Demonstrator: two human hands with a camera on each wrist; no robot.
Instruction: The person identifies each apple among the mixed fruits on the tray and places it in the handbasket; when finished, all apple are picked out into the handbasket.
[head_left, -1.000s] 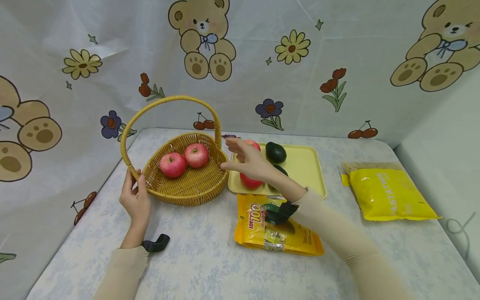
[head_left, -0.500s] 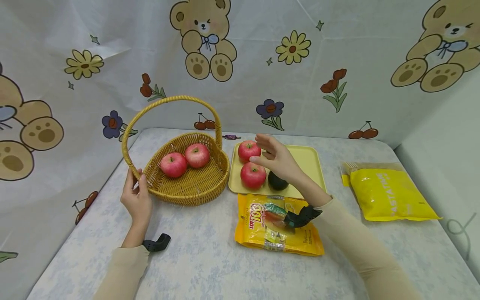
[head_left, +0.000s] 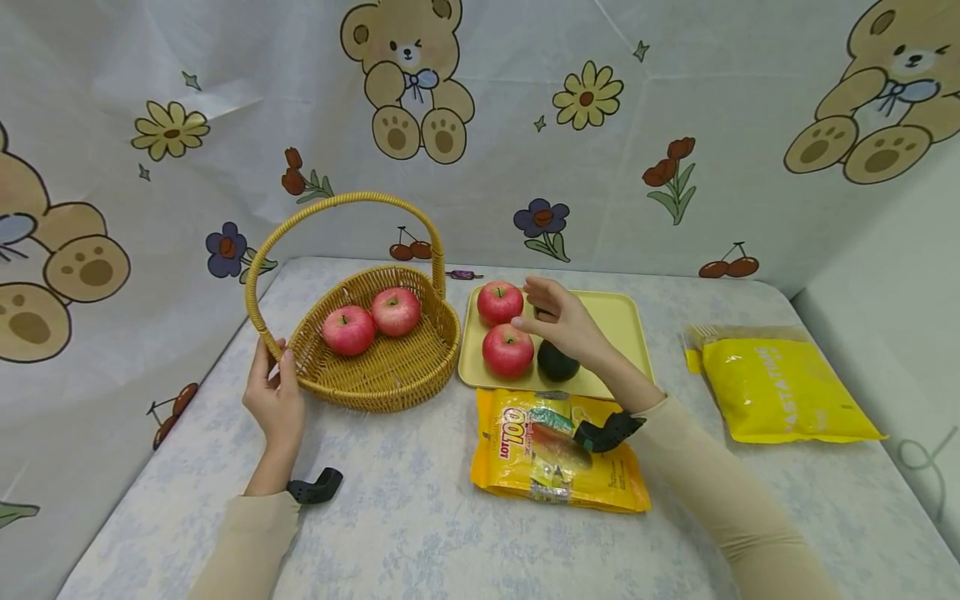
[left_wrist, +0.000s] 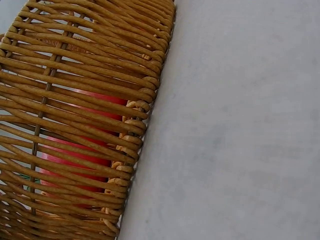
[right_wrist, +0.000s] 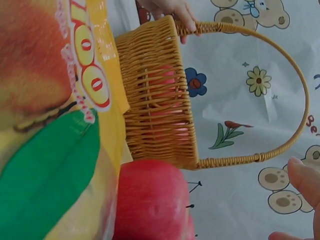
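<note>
Now, left of the yellow tray (head_left: pixel 618 329), our left hand (head_left: pixel 274 402) clasps the wicker basket (head_left: pixel 382 377) by its handle (head_left: pixel 253 298), two apples (head_left: pixel 348 332) inside. Our right hand (head_left: pixel 567 327), thumb and fingers apart, screens part of the tray, near two more apples (head_left: pixel 507 352) and an avocado (head_left: pixel 557 364); a mango-printed bag (head_left: pixel 516 468) lies in front, a yellow bag (head_left: pixel 783 390) right.

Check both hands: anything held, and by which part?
Left hand grips the basket by the left foot of its handle. Right hand, above the tray: can't tell, its underside is hidden.

Basket (head_left: pixel 375 392) in all three views
</note>
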